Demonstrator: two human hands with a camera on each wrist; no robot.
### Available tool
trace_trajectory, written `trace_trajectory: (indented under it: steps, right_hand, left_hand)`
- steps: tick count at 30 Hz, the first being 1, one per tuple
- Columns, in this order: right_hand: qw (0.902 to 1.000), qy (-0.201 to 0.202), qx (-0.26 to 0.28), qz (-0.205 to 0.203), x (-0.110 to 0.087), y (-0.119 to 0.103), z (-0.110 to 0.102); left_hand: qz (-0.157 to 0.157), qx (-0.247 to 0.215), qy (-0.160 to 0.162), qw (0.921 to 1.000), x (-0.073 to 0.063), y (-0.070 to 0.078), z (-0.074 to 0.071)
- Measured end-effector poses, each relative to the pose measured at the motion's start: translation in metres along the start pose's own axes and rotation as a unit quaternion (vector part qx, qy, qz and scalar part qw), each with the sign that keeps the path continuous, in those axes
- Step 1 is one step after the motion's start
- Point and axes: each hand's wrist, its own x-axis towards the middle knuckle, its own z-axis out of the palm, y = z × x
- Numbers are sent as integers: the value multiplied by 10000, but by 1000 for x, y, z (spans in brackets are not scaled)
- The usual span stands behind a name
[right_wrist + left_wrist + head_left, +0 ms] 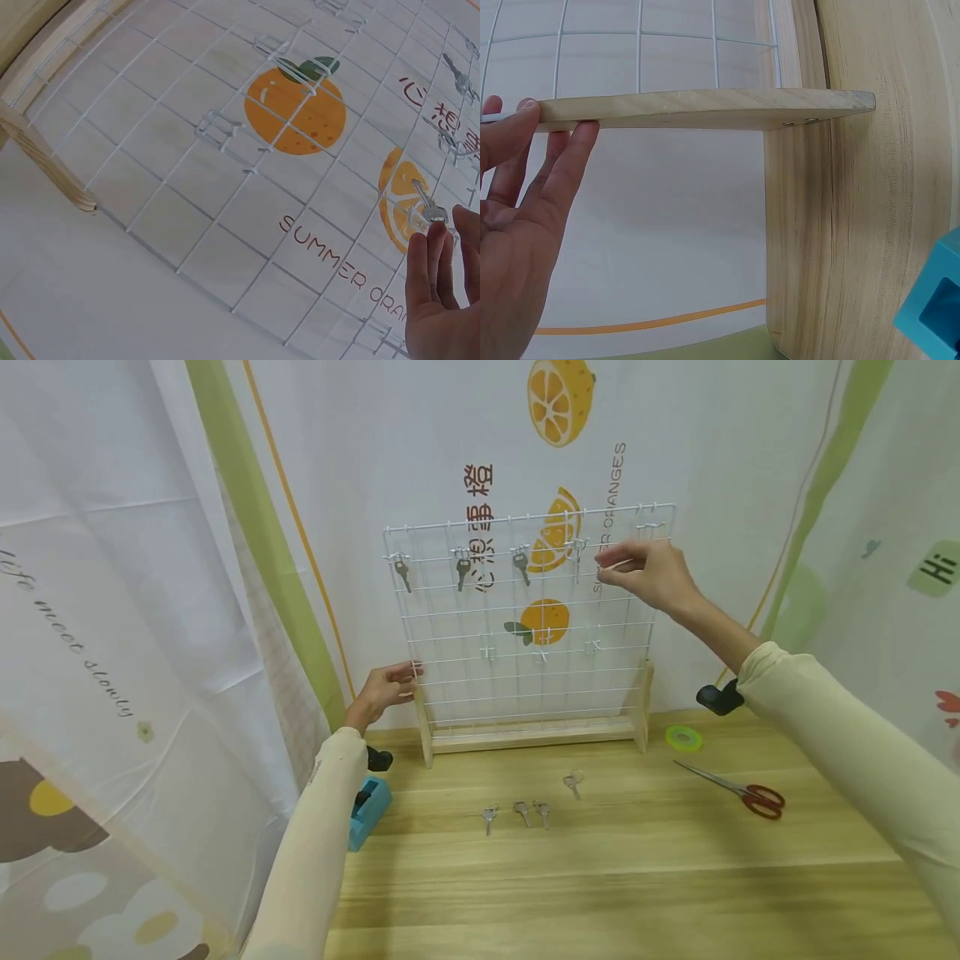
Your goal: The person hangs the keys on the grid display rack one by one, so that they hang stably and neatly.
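Observation:
A white wire grid rack (pixel 525 668) on a wooden stand stands upright on the table. My left hand (pixel 386 687) grips the top of its left wooden upright (pixel 697 105), thumb on one side and fingers on the other. At the upper right of the grid, a silver key (pixel 430 204) hangs from a hook. My right hand (pixel 651 575) is just beside this key, thumb and fingertips apart with a gap between them. Farther left on the same row hang three more keys, one of them the middle key (pixel 462 572). Lower hooks (pixel 542 655) on the grid carry nothing.
Several loose keys, including one with a ring (pixel 572 785), lie on the table in front of the rack. Red-handled scissors (pixel 763 802) and a yellow-green tape roll (pixel 684 739) lie at right. A blue tape dispenser (pixel 371 814) sits by the left forearm. Printed curtains hang behind.

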Motion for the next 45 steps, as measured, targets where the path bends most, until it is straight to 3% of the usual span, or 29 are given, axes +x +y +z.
trace_trajectory:
  steps: [11,19,34,45]
  right_hand:
    - [9991,-359,158,-146,-25,21,16]
    - [9978,-643,68,-124,-44,40,31]
    - [9921,-1247,103,-31,-72,72,61]
    - [9895,-1391,400,45,-87,89,81]
  left_hand:
    - [128,90,42,9999,-1,-2,0]
    - [-29,-52,19,10000,0,2,1]
    - [-42,56,30,10000,2,1,1]
    - [2,-64,-30,10000,2,1,-1]
